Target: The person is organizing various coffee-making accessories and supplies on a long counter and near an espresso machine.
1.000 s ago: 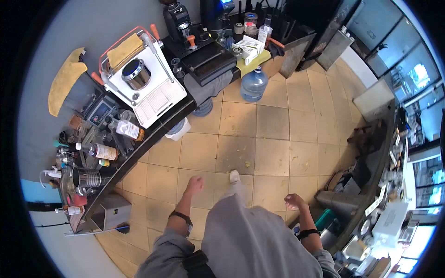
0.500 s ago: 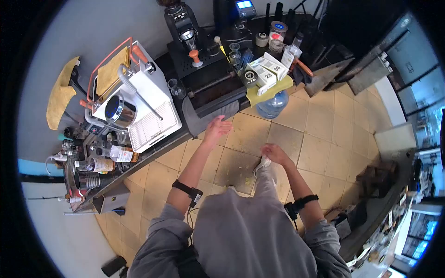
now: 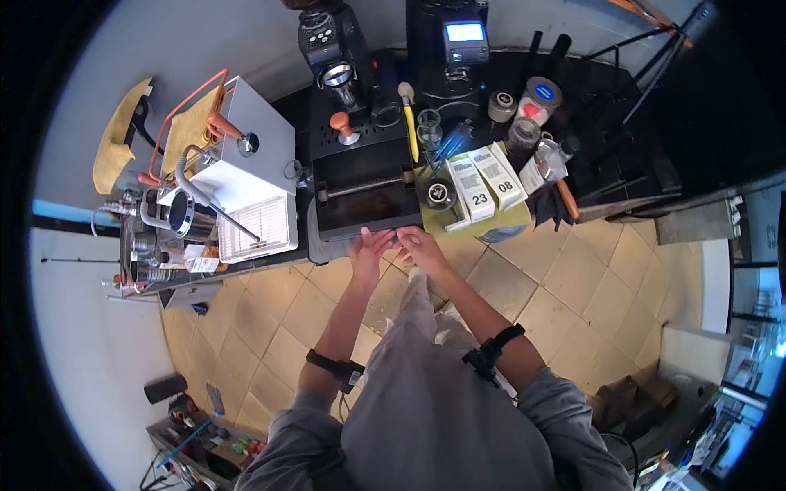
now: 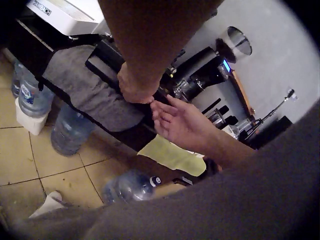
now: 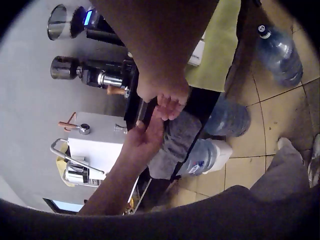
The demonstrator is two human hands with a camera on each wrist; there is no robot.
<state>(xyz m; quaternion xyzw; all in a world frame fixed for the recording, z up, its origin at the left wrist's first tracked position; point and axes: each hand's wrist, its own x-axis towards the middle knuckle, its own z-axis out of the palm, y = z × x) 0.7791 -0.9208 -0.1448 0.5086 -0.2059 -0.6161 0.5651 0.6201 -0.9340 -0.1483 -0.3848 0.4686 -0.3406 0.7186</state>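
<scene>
My left hand [image 3: 370, 252] and right hand [image 3: 422, 248] come together at the front edge of a black knock box [image 3: 348, 232] with a bar across it. Their fingertips overlap in the head view, and the fingers are loosely extended with nothing seen in them. In the left wrist view the right hand [image 4: 182, 122] shows its palm side. The right wrist view has the left hand [image 5: 145, 140] beside the right hand's fingers. Right of the knock box, two white boxes [image 3: 481, 184] numbered 23 and 08 lie on a yellow-green cloth [image 3: 512, 219].
A white espresso machine [image 3: 262, 147] stands left, a black grinder [image 3: 332, 49] behind the knock box. A tamper [image 3: 342, 127], yellow-handled brush [image 3: 409, 123] and jars [image 3: 540, 98] share the counter. Water bottles [image 4: 72, 130] stand on the tiled floor below, near a grey cloth [image 4: 90, 90].
The person has stepped up to the counter. Both hands have come up from beside the body and moved together at the knock box's front edge.
</scene>
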